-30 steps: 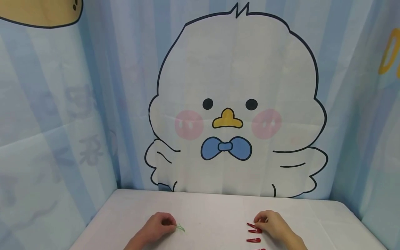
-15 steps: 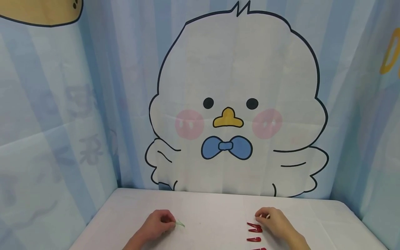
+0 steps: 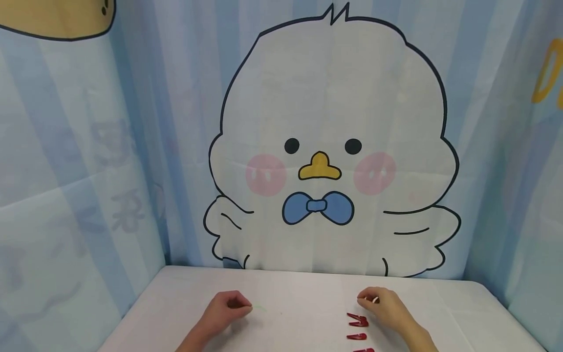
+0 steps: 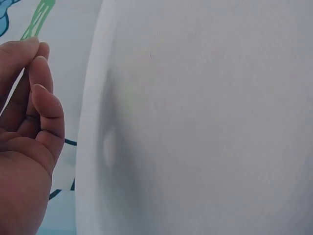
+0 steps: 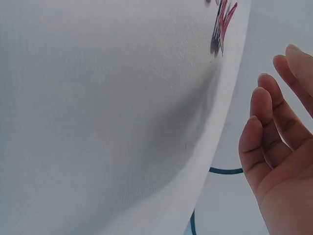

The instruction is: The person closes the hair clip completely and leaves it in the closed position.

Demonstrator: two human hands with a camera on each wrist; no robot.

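Note:
My left hand is raised a little over the table, left of the middle. Its thumb and fingertips pinch a thin green snap hair clip, which splits into narrow bars near the fingers; in the head view it is a faint, blurred streak. At the right, my right hand hovers with loosely bent fingers and nothing visible in them, as the right wrist view shows. Just below its fingertips lies a red snap hair clip spread in a V shape. A closed red clip lies nearer me.
Another red clip is cut off by the bottom edge of the head view. The white tabletop meets a striped cloth backdrop with a large cartoon bird at the back. Cloth walls also stand at both sides.
The left hand has risen slightly with the green clip, which now shows fainter. My right hand has lifted away from the V-shaped red clip, which stays on the table.

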